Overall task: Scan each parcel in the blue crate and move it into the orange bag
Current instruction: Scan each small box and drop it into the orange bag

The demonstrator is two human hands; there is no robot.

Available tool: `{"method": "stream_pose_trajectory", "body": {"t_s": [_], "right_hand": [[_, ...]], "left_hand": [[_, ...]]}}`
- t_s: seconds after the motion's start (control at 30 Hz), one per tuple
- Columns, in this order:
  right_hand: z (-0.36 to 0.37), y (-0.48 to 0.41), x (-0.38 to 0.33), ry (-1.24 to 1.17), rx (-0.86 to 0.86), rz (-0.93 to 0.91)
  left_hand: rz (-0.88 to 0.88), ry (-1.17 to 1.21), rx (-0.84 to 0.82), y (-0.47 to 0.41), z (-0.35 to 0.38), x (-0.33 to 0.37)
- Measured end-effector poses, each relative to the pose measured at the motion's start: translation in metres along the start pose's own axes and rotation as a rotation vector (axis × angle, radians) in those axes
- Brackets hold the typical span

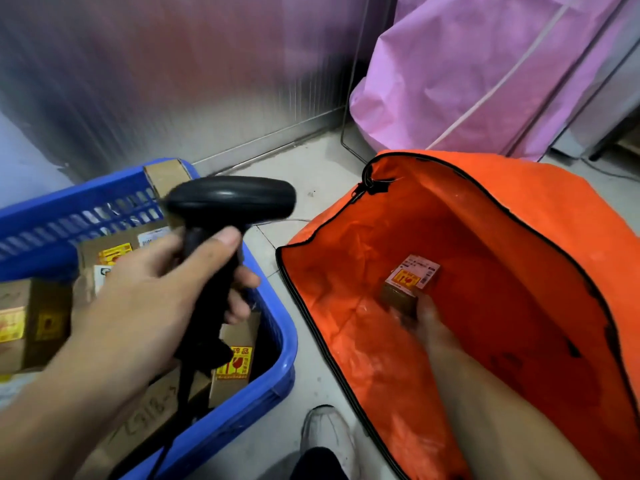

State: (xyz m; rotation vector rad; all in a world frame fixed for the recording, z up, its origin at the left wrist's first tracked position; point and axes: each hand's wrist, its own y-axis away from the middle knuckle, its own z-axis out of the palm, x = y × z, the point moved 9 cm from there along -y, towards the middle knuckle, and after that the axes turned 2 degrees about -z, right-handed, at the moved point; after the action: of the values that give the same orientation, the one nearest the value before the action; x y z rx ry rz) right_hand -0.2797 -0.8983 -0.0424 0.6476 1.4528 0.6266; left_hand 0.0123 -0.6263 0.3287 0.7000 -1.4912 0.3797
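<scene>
Now our right hand [427, 320] is reaching deep into the orange bag [346, 258], its fingertips at the near end of a small parcel [412, 277] that lies on the bag's floor, label up. The box runs away from us, so the hand meets it end-on. Blur hides the fingers, and we cannot tell whether they pinch the box or have let it go. It is the only parcel we can see in the bag. Our left hand [145, 292] is wrapped round the handle of the black scanner [228, 202], which hangs over the blue crate [277, 341] with its head pointing right, toward the bag. The crate sits just left of the bag, with a strip of bare floor between them. Several parcels remain in the crate: a box with a yellow sticker [235, 365] standing in the near right corner, a larger box [31, 320] at the left, another box [166, 174] propped against the far rim, and a flat carton [152, 410] underneath. We judge that the stickered box is the closest one to our right hand once that hand comes out of the bag, since the left hand is occupied with the scanner.
</scene>
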Motion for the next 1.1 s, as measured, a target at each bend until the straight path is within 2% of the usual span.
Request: {"method": "stream_pose_trajectory", "body": {"t_s": [0.13, 0.23, 0.37, 0.47, 0.53, 0.6, 0.7, 0.83, 1.1], "right_hand": [[-0.009, -0.008, 0.003, -0.008, -0.011, 0.045], [-0.010, -0.020, -0.005, -0.016, 0.007, -0.030], [-0.026, -0.083, 0.010, -0.006, 0.026, 0.000], [-0.013, -0.075, 0.004, 0.001, -0.029, -0.021], [0.005, -0.015, -0.009, 0.052, -0.017, 0.011], [0.027, 0.025, -0.015, 0.118, -0.078, 0.020], [0.054, 0.101, -0.030, 0.324, -0.196, -0.081], [0.091, 0.209, -0.039, 0.549, -0.445, -0.220], [0.162, 0.401, -0.092, 0.741, -0.704, -0.559]], "left_hand": [[0.053, -0.188, -0.028, -0.008, 0.038, -0.010], [0.011, -0.222, -0.025, -0.013, 0.049, -0.037], [-0.041, -0.243, -0.042, -0.016, 0.052, -0.059], [-0.035, -0.247, -0.037, -0.015, 0.051, -0.056], [-0.036, -0.244, -0.020, -0.012, 0.047, -0.052], [-0.045, -0.235, -0.007, -0.007, 0.038, -0.046], [-0.078, -0.207, -0.011, 0.013, 0.025, -0.029], [-0.074, -0.185, 0.055, 0.040, -0.012, -0.004], [-0.003, -0.176, 0.159, 0.129, -0.102, 0.056]]}}
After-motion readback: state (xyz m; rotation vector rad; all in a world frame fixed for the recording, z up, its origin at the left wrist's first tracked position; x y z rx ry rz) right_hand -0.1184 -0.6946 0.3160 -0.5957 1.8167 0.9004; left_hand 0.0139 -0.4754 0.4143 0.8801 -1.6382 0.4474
